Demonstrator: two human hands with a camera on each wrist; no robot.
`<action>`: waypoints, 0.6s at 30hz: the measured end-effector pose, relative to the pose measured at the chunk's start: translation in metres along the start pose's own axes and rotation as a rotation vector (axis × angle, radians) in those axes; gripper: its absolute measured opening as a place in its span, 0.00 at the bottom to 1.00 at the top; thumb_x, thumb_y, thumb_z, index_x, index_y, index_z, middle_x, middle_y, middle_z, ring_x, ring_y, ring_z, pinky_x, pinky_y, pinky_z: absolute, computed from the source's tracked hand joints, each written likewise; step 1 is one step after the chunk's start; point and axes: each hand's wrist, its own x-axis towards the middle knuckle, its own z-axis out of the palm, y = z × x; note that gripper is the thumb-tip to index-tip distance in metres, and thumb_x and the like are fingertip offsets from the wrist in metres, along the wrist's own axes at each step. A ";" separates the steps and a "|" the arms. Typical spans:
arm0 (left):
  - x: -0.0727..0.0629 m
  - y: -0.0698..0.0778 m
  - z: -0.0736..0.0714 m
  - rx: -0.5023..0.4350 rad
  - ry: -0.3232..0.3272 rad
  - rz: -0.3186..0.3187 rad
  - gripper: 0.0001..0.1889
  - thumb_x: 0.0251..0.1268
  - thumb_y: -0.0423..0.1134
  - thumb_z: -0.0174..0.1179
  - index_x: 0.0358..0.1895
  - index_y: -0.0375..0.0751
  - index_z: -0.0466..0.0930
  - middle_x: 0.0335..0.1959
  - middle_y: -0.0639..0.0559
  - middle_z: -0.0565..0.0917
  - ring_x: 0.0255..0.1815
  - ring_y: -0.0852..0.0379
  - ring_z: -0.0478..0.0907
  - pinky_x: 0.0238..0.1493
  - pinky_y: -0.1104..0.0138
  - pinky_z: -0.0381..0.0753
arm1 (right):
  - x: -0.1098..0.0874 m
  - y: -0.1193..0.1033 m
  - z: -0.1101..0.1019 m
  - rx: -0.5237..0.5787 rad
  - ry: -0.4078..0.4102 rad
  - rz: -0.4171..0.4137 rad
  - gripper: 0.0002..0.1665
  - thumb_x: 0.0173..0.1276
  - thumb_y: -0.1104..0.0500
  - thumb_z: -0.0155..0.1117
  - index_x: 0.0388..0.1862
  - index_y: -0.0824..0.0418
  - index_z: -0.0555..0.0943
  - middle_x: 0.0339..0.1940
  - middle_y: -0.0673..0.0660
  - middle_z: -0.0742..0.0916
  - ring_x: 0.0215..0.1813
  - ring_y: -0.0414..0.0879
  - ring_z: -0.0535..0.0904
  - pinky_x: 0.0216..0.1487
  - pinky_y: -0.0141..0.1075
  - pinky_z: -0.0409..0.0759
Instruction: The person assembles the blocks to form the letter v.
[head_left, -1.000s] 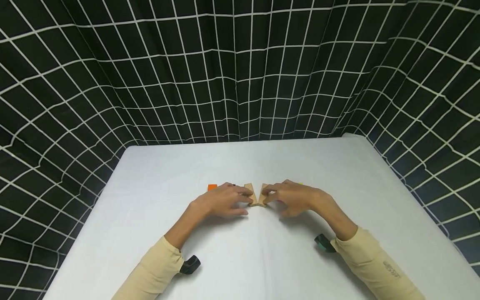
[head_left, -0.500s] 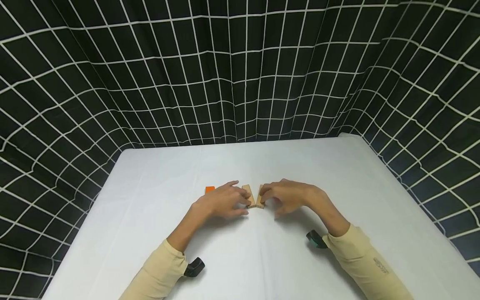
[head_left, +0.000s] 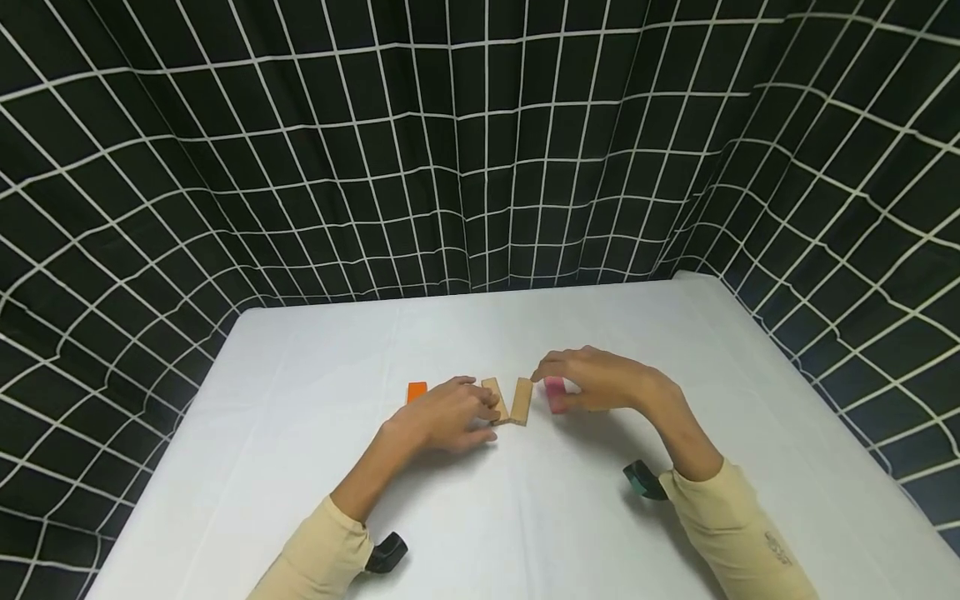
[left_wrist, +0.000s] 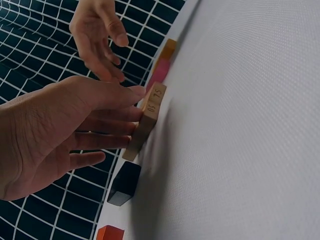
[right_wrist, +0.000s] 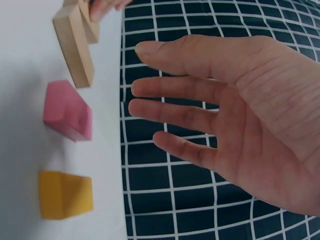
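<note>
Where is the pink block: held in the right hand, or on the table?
On the table, not held: in the right wrist view, the pink block rests there, a gap separating it from the right hand.

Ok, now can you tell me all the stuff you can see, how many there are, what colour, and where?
Wooden blocks: 2, tan, mid-table in a V shape
Dark block: 1, nearly black, between the wooden pair and orange block
Orange block: 1, orange, at the left
Pink block: 1, pink, right of the wooden pair
Yellow block: 1, yellow, farther right
Table: 1, white, under everything
Curtain: dark with white grid lines, around the table
Wrist devices: 2, mostly black, at the cuffs
Sleeves: 2, cream
Left hand: 1, touching a wooden block
Right hand: 1, near the pink block
</note>
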 end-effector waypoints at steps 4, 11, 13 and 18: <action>-0.002 0.000 0.001 0.027 -0.001 0.001 0.18 0.76 0.51 0.61 0.60 0.48 0.88 0.56 0.57 0.86 0.62 0.59 0.82 0.79 0.53 0.71 | -0.004 0.004 -0.003 -0.010 0.011 0.017 0.23 0.69 0.61 0.72 0.63 0.55 0.83 0.62 0.54 0.87 0.61 0.55 0.85 0.65 0.54 0.83; -0.004 0.000 0.001 0.045 0.015 0.010 0.17 0.76 0.50 0.60 0.57 0.49 0.89 0.55 0.57 0.86 0.60 0.59 0.83 0.77 0.51 0.75 | -0.010 0.008 -0.008 -0.003 -0.021 0.093 0.30 0.64 0.68 0.73 0.66 0.58 0.82 0.64 0.55 0.86 0.67 0.57 0.82 0.69 0.58 0.80; -0.004 0.000 0.000 0.051 0.008 0.004 0.16 0.76 0.50 0.60 0.57 0.49 0.89 0.54 0.57 0.86 0.59 0.59 0.83 0.76 0.51 0.75 | -0.010 0.008 -0.008 -0.001 -0.037 0.115 0.31 0.63 0.69 0.73 0.67 0.58 0.81 0.66 0.56 0.85 0.68 0.58 0.81 0.70 0.59 0.79; -0.002 0.003 -0.001 0.051 0.018 0.014 0.16 0.76 0.50 0.60 0.57 0.49 0.89 0.49 0.57 0.86 0.55 0.59 0.83 0.75 0.51 0.76 | -0.007 0.013 -0.003 0.015 -0.054 0.145 0.30 0.63 0.68 0.74 0.65 0.57 0.82 0.65 0.56 0.85 0.66 0.57 0.82 0.69 0.57 0.80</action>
